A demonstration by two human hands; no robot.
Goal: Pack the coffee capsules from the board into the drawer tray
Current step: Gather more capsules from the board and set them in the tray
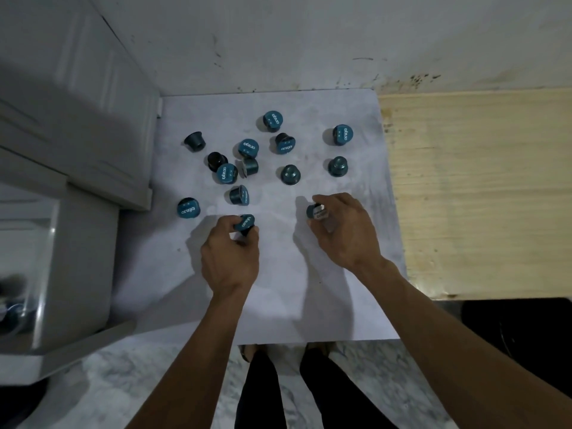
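My left hand (pixel 230 252) pinches a teal plastic coffee capsule with a printed foil lid (pixel 245 223) at the fingertips, lid facing up, just above the white marbled board (pixel 278 289) near its middle. My right hand (pixel 343 233) curls around another capsule (pixel 315 211), which sits against the thumb and fingertips, its lid turned left. A dozen more teal capsules (pixel 290 174) lie scattered toward the board's far edge. The white drawer tray (pixel 46 305) stands off the board's left edge.
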